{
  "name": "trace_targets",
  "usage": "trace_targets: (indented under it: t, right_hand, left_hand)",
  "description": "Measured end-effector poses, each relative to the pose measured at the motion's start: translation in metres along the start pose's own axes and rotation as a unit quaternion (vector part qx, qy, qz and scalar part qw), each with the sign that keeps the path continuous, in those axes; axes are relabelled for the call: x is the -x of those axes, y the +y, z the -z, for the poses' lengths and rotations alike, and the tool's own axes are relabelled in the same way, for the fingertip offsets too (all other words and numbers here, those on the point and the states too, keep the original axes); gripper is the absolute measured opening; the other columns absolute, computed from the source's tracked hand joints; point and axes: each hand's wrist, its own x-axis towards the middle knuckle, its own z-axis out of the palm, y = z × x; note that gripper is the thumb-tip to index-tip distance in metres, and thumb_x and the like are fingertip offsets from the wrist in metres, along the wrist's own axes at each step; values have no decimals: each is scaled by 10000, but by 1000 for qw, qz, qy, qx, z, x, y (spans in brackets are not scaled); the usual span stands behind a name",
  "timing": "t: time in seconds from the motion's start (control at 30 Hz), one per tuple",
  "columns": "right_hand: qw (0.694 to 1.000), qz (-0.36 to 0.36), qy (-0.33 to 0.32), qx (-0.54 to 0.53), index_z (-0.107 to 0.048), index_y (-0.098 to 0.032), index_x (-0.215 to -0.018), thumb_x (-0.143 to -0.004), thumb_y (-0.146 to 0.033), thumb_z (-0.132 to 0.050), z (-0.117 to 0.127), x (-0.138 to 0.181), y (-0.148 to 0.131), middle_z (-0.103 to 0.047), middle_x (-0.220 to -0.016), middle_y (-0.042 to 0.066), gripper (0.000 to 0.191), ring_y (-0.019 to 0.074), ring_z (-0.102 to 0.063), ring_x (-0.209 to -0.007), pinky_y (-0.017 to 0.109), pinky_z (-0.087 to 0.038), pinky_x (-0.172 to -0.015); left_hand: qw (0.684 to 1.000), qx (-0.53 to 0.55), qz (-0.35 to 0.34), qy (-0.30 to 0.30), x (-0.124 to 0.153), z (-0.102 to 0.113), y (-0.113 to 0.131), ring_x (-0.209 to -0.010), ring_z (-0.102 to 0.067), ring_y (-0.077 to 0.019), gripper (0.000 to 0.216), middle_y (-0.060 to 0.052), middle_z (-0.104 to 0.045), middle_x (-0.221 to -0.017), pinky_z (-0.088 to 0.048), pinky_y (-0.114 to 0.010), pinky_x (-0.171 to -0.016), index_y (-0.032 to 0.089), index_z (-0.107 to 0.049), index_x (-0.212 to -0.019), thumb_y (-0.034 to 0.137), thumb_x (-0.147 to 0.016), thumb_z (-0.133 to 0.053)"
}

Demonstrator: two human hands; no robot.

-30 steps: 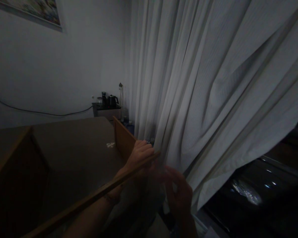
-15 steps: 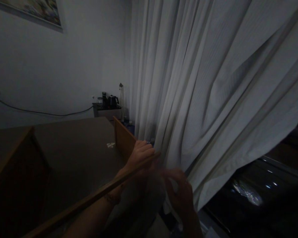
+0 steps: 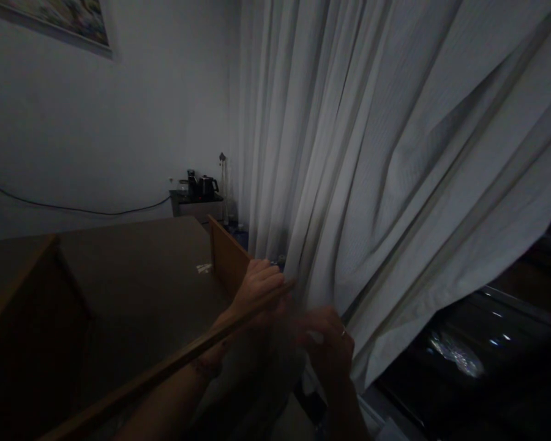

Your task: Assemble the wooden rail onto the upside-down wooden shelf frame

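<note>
A long wooden board (image 3: 179,361) stands edge-up, running from the lower left toward the curtain. My left hand (image 3: 259,285) is wrapped round its far end, knuckles up, with the forearm passing behind the board's edge. To the right, my right hand (image 3: 328,340) wears a ring and has its fingers bent and drawn together toward the left hand. A pale, blurred translucent patch lies between the two hands; I cannot tell what it is. Whatever the right fingertips hold is smeared by motion.
White curtains (image 3: 349,153) hang close on the right. A brown tabletop-like surface (image 3: 138,263) carries another upright wooden panel (image 3: 229,254) and white scraps (image 3: 204,268). A black kettle (image 3: 207,186) stands on a small cabinet (image 3: 197,209). A shiny dark surface (image 3: 482,343) lies lower right.
My right hand has shifted slightly left and its fingers have drawn closer together. The left hand stays at the board's end.
</note>
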Motion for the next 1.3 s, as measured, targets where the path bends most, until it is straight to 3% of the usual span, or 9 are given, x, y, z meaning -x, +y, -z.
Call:
trace_targets:
  t: [0.1,0.37,0.47,0.6,0.73,1.07,1.17,1.23,1.3]
  right_hand:
    - [998,-36,48,1,-608,-225,-789,-943,-330,-548,-11,1,-5,-616,-645,-14,196,126,-590,-602,235,-498,-556]
    - [940,-301,129,-98,-534,-233,-1102,-967,-307,-481,-24,5,-15,-557,-567,-81,162,86,-544,-437,165,-429,-421]
    - [955,-274,87,-74,-593,-242,-1017,-952,-296,-516,-16,6,-9,-606,-643,-54,114,92,-581,-523,179,-462,-488]
    - [991,-123,32,44,-663,-240,-917,-916,-272,-589,1,12,2,-641,-814,5,81,137,-618,-763,238,-508,-683]
    - [992,-39,5,123,-689,-220,-948,-898,-226,-621,10,10,5,-631,-839,23,84,144,-591,-797,244,-492,-733]
    - [980,-200,23,4,-655,-214,-812,-939,-235,-530,-8,11,-8,-594,-685,-26,180,102,-566,-620,190,-458,-561]
    - [971,-236,40,0,-654,-215,-1029,-921,-267,-564,-9,15,-6,-626,-740,-18,150,111,-597,-661,205,-495,-613]
    - [967,-245,64,11,-583,-208,-1208,-905,-273,-588,-8,15,-6,-635,-762,-17,310,116,-611,-670,222,-520,-652]
    - [973,-219,69,26,-573,-212,-1227,-901,-260,-585,-7,13,-8,-654,-766,-12,329,118,-624,-654,233,-532,-658]
  left_hand:
    - [1000,-5,-3,5,0,0,0,-622,-412,-166,200,-1,-466,-603,-304,-355,-640,205,-413,-627,325,-786,-420]
    - [1000,-3,0,3,-1,2,1,-637,-430,-168,200,-6,-481,-609,-306,-351,-639,202,-444,-636,319,-798,-431]
    - [1000,1,-3,4,-2,2,1,-637,-432,-169,201,-8,-479,-609,-308,-351,-640,203,-456,-642,320,-803,-426]
    - [1000,-3,-5,7,-1,2,1,-638,-428,-170,207,-9,-490,-619,-305,-354,-643,201,-452,-645,331,-804,-426]
    - [1000,-3,0,-4,0,1,0,-649,-431,-173,197,-9,-494,-631,-306,-356,-654,202,-461,-660,333,-803,-426]
    - [1000,0,-7,8,-3,3,2,-623,-414,-165,215,0,-472,-609,-301,-351,-642,203,-418,-640,326,-817,-431]
    - [1000,0,-7,5,-3,4,2,-623,-419,-168,201,-1,-471,-607,-297,-350,-636,205,-432,-648,324,-811,-439]
    - [1000,0,-5,6,-3,3,2,-627,-423,-171,197,-2,-465,-604,-296,-350,-635,206,-436,-648,321,-808,-440]
    - [1000,0,-3,11,-3,3,2,-629,-423,-171,202,-2,-465,-606,-298,-351,-640,206,-428,-642,318,-809,-441]
